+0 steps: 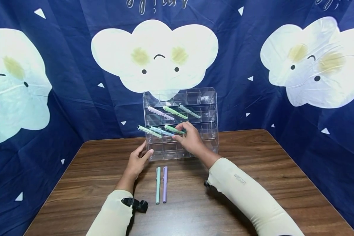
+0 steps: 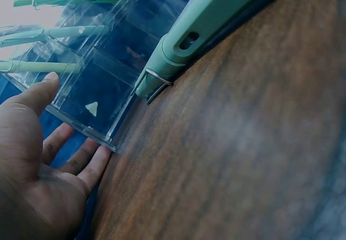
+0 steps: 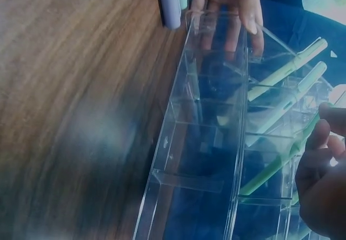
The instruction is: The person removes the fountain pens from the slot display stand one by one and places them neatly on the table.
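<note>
Both of your grips are at the clear tiered rack. Your right grip is bent about the green pen in a middle tier; whether it pinches that pen, you cannot tell. Your left grip, fingers extended, touches the rack's left side. A light-blue pen and a pale-green pen share the green one's tier. Nearer you, a mint pen and a purple pen lie side by side on the surface.
</note>
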Demonstrator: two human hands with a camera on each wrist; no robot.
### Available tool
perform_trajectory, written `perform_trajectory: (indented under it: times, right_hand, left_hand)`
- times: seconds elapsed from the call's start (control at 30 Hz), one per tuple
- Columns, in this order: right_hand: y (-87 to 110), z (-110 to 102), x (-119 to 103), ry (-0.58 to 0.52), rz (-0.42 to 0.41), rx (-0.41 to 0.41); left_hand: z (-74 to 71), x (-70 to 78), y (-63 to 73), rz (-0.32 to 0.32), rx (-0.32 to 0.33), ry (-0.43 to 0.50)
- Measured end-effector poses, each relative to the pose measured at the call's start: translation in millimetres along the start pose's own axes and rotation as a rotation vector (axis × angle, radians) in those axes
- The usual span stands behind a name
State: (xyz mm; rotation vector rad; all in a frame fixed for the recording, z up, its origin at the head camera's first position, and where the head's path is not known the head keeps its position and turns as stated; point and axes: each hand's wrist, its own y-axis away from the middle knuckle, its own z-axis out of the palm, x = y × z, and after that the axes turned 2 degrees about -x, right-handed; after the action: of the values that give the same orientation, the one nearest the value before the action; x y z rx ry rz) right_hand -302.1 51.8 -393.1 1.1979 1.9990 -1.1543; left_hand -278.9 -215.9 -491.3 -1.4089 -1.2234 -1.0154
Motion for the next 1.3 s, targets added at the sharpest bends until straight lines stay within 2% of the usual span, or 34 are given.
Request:
perform_trajectory:
  times: [0.23, 0.57, 0.9, 1.3]
  right_hand:
    - [-10.8, 5.4, 6.6, 0.067, -0.012, 0.051]
    - [-16.4, 15.3, 10.9, 0.076, 0.021, 0.099]
    - [-16.8, 22.6, 10.9, 0.07, 0.045, 0.114]
    - [-15.8, 26.1, 12.9, 0.07, 0.01, 0.116]
  left_hand:
    - [-0.1, -1.5, -1.6, 0.015, -0.007, -0.002]
    - [-0.9, -0.4, -2.2, 0.019, -0.014, 0.001]
    - [-0.6, -0.7, -1.1, 0.017, -0.003, -0.008]
    - [-0.8, -1.3, -0.8, 0.005, -0.007, -0.011]
